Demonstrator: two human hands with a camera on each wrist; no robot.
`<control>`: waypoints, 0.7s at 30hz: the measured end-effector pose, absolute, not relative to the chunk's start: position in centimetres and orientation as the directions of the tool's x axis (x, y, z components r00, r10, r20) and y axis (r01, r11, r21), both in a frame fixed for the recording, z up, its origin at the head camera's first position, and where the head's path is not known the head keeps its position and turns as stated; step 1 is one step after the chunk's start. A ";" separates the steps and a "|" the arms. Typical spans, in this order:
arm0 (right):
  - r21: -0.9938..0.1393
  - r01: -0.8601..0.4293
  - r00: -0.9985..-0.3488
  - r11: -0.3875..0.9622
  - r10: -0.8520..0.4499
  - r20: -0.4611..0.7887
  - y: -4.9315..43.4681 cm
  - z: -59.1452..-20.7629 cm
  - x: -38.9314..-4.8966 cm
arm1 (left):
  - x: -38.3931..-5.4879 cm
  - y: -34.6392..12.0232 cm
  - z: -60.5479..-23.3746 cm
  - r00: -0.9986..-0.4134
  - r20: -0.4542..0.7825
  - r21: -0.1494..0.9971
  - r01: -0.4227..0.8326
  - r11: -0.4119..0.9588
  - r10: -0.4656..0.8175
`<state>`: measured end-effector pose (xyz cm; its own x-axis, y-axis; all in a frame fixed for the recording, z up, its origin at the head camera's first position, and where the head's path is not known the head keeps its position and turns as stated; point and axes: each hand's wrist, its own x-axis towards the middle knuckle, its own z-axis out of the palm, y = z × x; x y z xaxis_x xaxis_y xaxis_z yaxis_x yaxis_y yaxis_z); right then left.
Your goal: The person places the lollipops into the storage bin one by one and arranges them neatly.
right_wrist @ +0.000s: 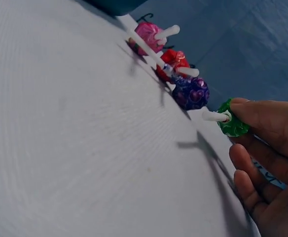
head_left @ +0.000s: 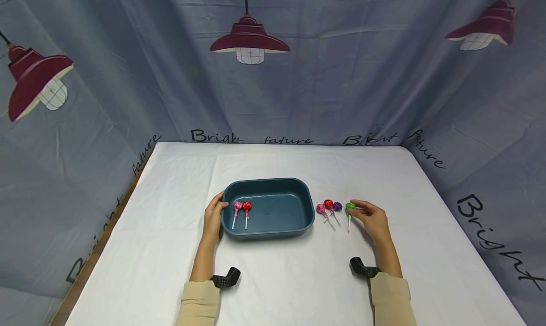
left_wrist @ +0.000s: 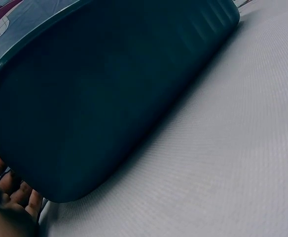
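A dark teal rectangular tray (head_left: 273, 233) stands on the white-covered table. My left hand (head_left: 213, 216) holds its left end, thumb over the rim; the left wrist view shows the curled fingers (left_wrist: 21, 192) against the outer wall. Inside the tray, near that hand, lie a pink lollipop (head_left: 237, 205) and a red lollipop (head_left: 246, 206), sticks toward me. To the right of the tray, my right hand (head_left: 372, 220) pinches a green lollipop (right_wrist: 234, 123) by its wrapped head between thumb and fingers, its white stick pointing toward me.
Between the tray and my right hand lie a pink lollipop (head_left: 321, 209), a red lollipop (head_left: 328, 203) and a purple lollipop (head_left: 337, 206), close together. White cloth (head_left: 294, 288) covers the table. A grey-blue curtain (head_left: 332, 94) printed with lamps hangs behind it.
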<state>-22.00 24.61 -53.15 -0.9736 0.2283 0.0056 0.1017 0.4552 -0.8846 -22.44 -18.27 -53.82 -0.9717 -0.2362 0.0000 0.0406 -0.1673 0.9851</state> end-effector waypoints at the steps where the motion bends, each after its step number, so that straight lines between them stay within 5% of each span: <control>1: -0.888 0.098 -0.974 0.450 0.226 0.008 24.5 -52.9 -21.9 | -22.4 -18.3 -53.8 -0.971 0.002 0.985 0.043 -0.165 -0.239; 9: -0.887 -0.010 -0.978 0.462 0.179 0.104 23.6 -51.0 -21.7 | -22.5 -18.3 -53.7 -0.973 0.009 0.986 0.047 -0.163 -0.230; 21: -0.862 -0.260 -0.946 0.435 0.064 0.317 22.5 -54.4 -24.8 | -22.4 -18.3 -53.6 -0.973 -0.006 0.988 0.030 -0.153 -0.230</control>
<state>-24.76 22.52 -54.41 -0.9463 0.0638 0.3170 -0.2596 0.4349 -0.8623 -22.36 -18.26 -53.56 -0.9733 -0.2295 -0.0056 0.0304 -0.1528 0.9878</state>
